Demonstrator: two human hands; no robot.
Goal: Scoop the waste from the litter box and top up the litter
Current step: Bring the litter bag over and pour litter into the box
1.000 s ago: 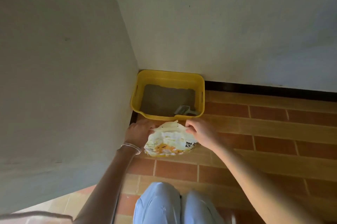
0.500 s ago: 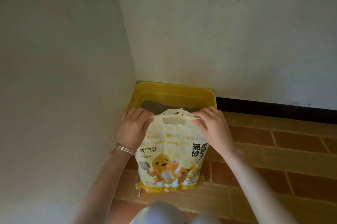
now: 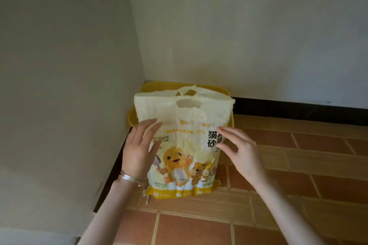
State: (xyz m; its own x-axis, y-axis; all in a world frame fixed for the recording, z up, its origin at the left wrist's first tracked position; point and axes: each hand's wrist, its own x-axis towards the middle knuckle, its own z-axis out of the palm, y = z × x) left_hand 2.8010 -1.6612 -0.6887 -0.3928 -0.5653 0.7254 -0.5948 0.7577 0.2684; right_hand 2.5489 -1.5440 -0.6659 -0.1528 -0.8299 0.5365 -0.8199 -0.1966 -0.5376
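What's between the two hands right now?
The upright bentonite cat litter bag stands between the left hand and right hand, shown in the head view.

one head view – looks forward and down, close, into a wall corner (image 3: 142, 77) above tiled floor (image 3: 298, 165).

The light is dim, soft and even, with a warm yellowish cast. The right-hand wall (image 3: 258, 25) is the brightest surface and turns faintly blue toward the right edge. The left-hand wall (image 3: 59, 65) is duller and greyer. Shadows are weak, with one small dark patch under the right hand (image 3: 245, 155) where it meets the litter bag (image 3: 185, 145). The whole picture is slightly soft and smeared, so the large print on the bag reads but the small print at its base blurs. Wide-angle bending tilts the wall corner and slants the tile lines of the floor (image 3: 298, 175) near the edges.
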